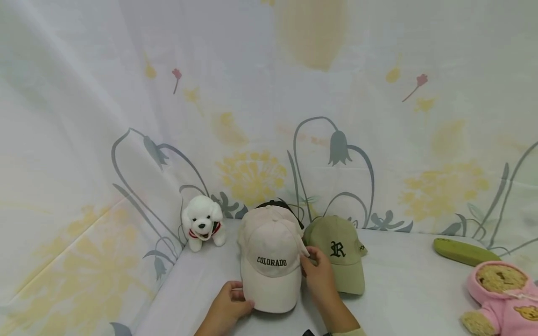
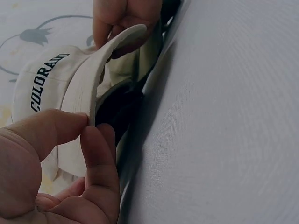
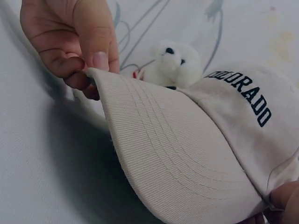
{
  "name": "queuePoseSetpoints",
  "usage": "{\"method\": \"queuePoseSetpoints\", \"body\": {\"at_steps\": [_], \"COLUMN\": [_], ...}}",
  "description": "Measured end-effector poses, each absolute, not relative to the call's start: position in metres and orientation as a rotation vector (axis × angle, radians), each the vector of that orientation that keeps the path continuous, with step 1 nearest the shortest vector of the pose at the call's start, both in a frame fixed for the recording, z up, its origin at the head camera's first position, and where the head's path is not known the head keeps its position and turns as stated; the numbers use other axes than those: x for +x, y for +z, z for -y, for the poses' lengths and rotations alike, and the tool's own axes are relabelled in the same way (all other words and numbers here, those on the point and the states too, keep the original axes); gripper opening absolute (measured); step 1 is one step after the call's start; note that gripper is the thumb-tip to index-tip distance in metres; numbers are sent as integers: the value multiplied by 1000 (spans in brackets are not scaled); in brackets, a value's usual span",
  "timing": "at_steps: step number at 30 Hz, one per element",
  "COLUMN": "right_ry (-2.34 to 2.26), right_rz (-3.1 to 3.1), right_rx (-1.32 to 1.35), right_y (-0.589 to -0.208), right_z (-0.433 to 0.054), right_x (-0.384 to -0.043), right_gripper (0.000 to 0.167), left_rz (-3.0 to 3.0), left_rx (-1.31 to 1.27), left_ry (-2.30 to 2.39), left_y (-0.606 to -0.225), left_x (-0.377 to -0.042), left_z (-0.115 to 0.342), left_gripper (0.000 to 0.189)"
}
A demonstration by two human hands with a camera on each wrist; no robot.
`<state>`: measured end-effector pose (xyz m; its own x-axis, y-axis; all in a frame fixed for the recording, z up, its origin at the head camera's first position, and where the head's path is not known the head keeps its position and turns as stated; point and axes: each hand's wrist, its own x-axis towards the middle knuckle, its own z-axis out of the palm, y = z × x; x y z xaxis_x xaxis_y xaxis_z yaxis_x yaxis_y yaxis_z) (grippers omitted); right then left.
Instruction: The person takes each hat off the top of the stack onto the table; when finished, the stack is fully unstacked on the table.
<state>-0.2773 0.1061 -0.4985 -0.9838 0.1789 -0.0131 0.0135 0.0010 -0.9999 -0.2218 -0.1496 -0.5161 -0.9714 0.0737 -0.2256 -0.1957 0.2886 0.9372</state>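
A cream cap (image 1: 269,261) lettered COLORADO lies on the white cloth-covered table (image 1: 403,284), brim toward me. My left hand (image 1: 243,295) pinches the brim's left edge between thumb and forefinger; the left wrist view shows that pinch (image 2: 86,125) from close up. My right hand (image 1: 308,255) pinches the cap's right side where brim meets crown. The brim (image 3: 177,158) is lifted slightly off the table. A black cap (image 1: 279,205) lies under and behind the cream one. An olive cap (image 1: 340,254) marked R sits right beside it.
A white plush dog (image 1: 203,226) sits in the back left corner. At the right lie a green oblong object (image 1: 464,252) and a teddy bear in a pink hoodie (image 1: 500,298). A floral curtain (image 1: 269,116) closes off the back and left.
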Motion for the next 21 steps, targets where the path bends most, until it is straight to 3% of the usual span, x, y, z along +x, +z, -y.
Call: {"method": "queuePoseSetpoints", "body": {"at_steps": [21], "right_ry": [2096], "right_rz": [2190], "right_rx": [-257], "right_y": [-491], "right_z": [-139], "right_x": [-246], "right_gripper": [35], "left_rz": [-2268], "left_rx": [20], "left_ry": [1782], "left_y": [-515], "left_x": [-206], "left_z": [127], "left_gripper": [59]}}
